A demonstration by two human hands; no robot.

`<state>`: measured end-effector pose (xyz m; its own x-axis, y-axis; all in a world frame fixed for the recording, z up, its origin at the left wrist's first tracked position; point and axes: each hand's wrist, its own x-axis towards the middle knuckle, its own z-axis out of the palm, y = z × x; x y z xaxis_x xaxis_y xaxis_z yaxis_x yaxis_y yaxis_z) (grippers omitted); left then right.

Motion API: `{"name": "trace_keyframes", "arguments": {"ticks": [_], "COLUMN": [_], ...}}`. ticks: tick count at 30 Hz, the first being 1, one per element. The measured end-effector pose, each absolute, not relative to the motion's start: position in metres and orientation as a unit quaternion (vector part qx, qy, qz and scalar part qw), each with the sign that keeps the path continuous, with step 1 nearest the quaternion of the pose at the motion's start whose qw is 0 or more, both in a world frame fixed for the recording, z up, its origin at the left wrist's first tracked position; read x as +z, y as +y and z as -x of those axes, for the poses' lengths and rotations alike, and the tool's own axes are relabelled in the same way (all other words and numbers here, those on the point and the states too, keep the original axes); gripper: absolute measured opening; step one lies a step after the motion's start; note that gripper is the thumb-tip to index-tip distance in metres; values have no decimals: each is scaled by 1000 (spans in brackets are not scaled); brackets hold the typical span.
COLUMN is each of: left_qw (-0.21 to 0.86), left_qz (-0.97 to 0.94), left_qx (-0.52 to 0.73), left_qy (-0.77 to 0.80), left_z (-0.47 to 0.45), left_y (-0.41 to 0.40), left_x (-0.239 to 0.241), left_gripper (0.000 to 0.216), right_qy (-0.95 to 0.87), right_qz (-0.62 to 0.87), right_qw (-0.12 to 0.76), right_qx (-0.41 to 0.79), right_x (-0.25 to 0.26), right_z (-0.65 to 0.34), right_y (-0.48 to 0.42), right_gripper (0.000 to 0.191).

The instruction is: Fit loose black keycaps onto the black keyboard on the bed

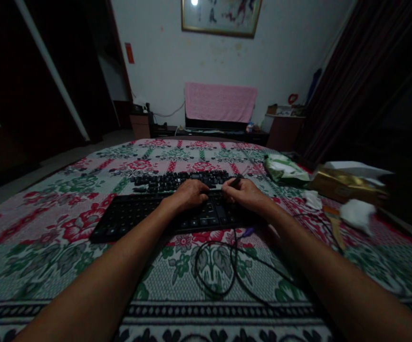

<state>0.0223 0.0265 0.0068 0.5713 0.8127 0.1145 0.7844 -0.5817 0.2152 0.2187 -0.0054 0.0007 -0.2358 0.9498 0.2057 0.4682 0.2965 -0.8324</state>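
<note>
A black keyboard (130, 216) lies on a floral bedspread (49, 237), and a pile of loose black keycaps (177, 180) sits just behind it. My left hand (188, 194) rests on the keyboard's middle with its fingers curled down on the keys. My right hand (245, 192) is beside it at the keyboard's right end, pinching a small dark object (236, 181), probably a keycap. The keyboard's black cable (223, 266) loops on the bedspread in front of my arms.
To the right lie a green-and-white packet (286, 170), a gold box (344, 185), white tissue (357, 213) and a small brush (334, 225). A pink cloth (220, 102) covers something against the far wall, beside a low cabinet (284, 130).
</note>
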Motion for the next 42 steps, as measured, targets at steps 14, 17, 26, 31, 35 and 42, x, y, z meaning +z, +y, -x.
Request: {"name": "trace_keyframes", "arguments": {"ticks": [14,17,26,31,35,42], "left_qw": [-1,-9,-5,-8,-15,-13], "left_qz": [-894,-895,-895,-892,-893,-892], "left_qx": [84,79,80,72,73,65], "left_qy": [439,439,439,446,444,448], "left_z": [-26,-26,-27,-27,-26,-27], "left_y": [22,21,18,19,19,16], "left_x": [-3,-4,-1,-2,-3,0], "left_gripper": [36,35,36,37,37,36], "right_qy": [-689,-695,-737,-744,-765,-800], "right_qz": [513,515,504,558,527,492], "right_qw": [342,320,229,192,191,180], "right_qx": [381,388,389,314,316,293], "right_x": [14,18,17,19,21,20], "right_z": [-250,-248,-243,-241,-241,-243], "right_y": [-27,-31,-35,-37,-38,-36], "right_gripper": [27,25,30,35,35,36]}}
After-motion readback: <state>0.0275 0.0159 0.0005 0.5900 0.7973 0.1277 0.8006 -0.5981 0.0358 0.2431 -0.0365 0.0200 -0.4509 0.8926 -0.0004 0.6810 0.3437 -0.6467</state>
